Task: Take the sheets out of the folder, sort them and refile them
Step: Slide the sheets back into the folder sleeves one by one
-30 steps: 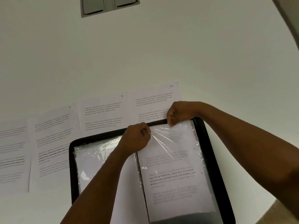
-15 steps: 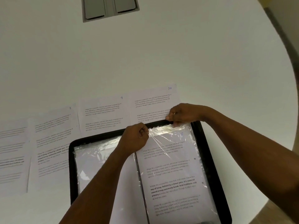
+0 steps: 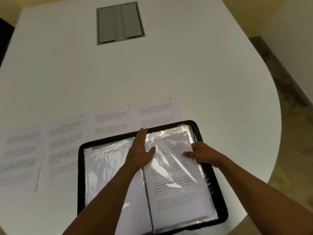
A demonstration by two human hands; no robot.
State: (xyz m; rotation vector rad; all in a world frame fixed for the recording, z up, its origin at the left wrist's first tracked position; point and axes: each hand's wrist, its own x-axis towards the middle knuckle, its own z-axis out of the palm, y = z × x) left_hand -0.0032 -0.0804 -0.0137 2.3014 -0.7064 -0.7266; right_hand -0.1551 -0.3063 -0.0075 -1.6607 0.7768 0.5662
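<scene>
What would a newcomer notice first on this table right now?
The open black folder at the near edge, its glossy plastic sleeves catching glare. The left hand presses flat by the spine while the right hand holds the right-hand sheet. Behind it, printed pages lie in a row, and a grey hatch sits far back.

Folder (image 3: 198, 126): black rim looking matt, plastic-like, running just beyond left hand (image 3: 141, 150) fingertips. Sleeves (image 3: 108, 160) under both hands: clear thin plastic, glossy, crinkled, throwing white glare. Sheet (image 3: 176, 189) under right hand (image 3: 201, 155): white matt paper, printed, showing through film. Loose sheets (image 3: 108, 119) beyond and left of left hand: plain matt paper, lying flat. Table (image 3: 186, 65): white, smooth, matt. Panel (image 3: 119, 22) far beyond hands: grey, dull, smooth; material unclear.
</scene>
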